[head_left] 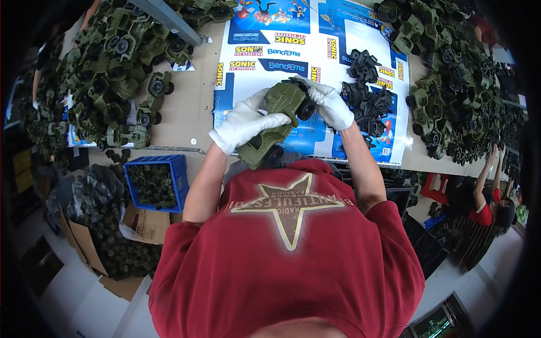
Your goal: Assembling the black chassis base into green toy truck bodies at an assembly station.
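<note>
An olive-green toy truck point(276, 127) with black wheels is held tilted above the near edge of the table. My left hand point(248, 123), in a white glove, grips its body with the thumb laid across the side. At the truck's far end, by a wheel, my gloved right hand point(329, 104) is closed around it; whether a small part sits in those fingers is hidden. Beneath lies a printed blue and white sheet point(265, 52). Just right of my right hand, a pile of black plastic parts point(366, 93) rests on that sheet.
Heaped green toy trucks cover the table at left point(107, 73) and right point(456, 84). A grey metal bar point(166, 19) crosses the far left. Below the table edge stand a blue crate point(185, 183) and a cardboard box point(84, 242). Another person point(490, 208) is at far right.
</note>
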